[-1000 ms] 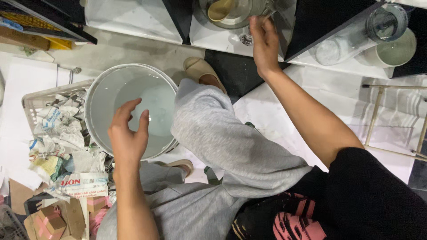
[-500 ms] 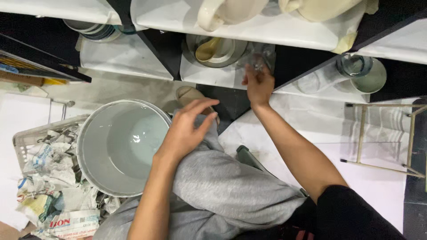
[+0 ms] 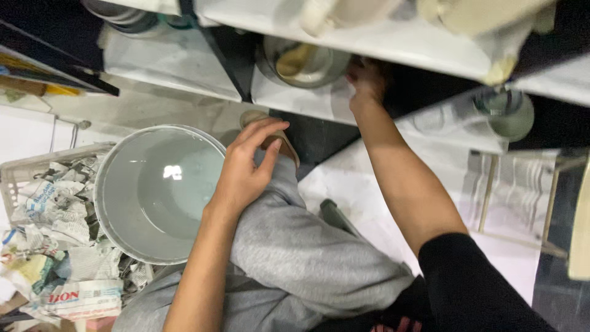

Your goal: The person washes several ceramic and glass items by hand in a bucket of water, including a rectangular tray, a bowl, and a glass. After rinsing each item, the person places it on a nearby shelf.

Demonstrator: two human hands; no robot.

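1. My right hand (image 3: 367,79) reaches up to 12 o'clock, into the white shelf (image 3: 295,101) under the upper board. It is in shadow and blurred, so I cannot tell how far its fingers are open or whether they grip anything.
2. The nearest thing to that hand is a round metal bowl with a yellowish lump inside (image 3: 302,63), just at 9 o'clock of it, on the same shelf. I cannot tell whether they touch.
3. My left hand (image 3: 246,171) rests on my knee in grey cloth trousers (image 3: 307,252). Its fingers are spread and loosely curved, and they hold nothing.
4. At 9 o'clock of my left hand stands a large round grey bucket with pale water in it (image 3: 161,190), on the floor, close beside my leg.
5. Further to 9 o'clock is a white plastic crate full of crumpled newspaper (image 3: 43,209), touching the bucket.
6. I judge the work is at an early point: nothing is taken from the shelf yet, and only water shows in the bucket.
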